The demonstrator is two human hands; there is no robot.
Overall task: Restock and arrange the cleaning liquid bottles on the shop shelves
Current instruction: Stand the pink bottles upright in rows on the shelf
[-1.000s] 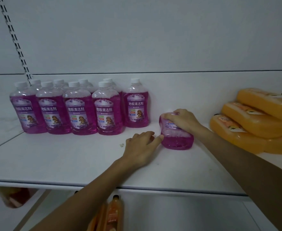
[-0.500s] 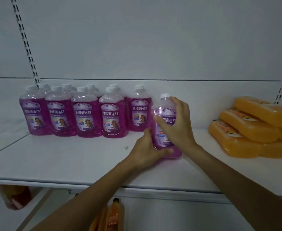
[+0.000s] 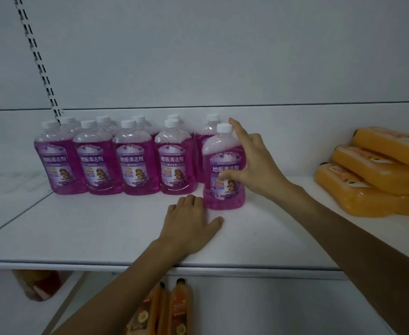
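A purple floor-cleaner bottle (image 3: 224, 165) with a white cap stands upright on the white shelf (image 3: 102, 228), just in front and to the right of a double row of several identical purple bottles (image 3: 135, 158). My right hand (image 3: 254, 163) lies against this bottle's right side with straight, spread fingers; its thumb lies across the label and its index finger points up beside the cap. My left hand (image 3: 189, 223) rests on the shelf just in front-left of the bottle's base and holds nothing.
Orange bottles (image 3: 372, 175) lie stacked on their sides at the shelf's right end. Bare shelf lies between them and the purple bottle. Below the shelf edge stand orange bottles (image 3: 179, 308) with dark caps. A slotted upright (image 3: 36, 59) runs up the back wall.
The purple bottle went from lying on its side to standing upright beside the row. My left hand came off it onto the shelf, and my right hand's fingers straightened.
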